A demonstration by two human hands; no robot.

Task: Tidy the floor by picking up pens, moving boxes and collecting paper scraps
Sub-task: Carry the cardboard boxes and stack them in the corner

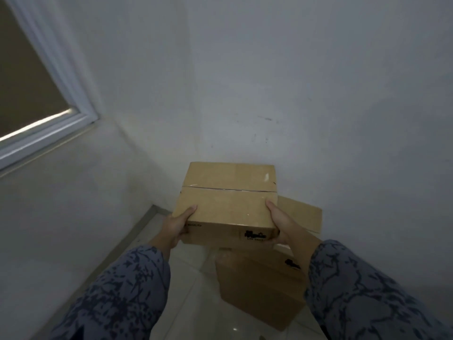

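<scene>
Left hand (177,225) and right hand (282,223) are gripping opposite sides of a taped brown cardboard box (226,202), holding it above a second brown cardboard box (259,285) on the white tiled floor (191,290).

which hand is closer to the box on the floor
Right. The right hand holds the lifted box directly above the floor box; the left hand is off to its left.
</scene>
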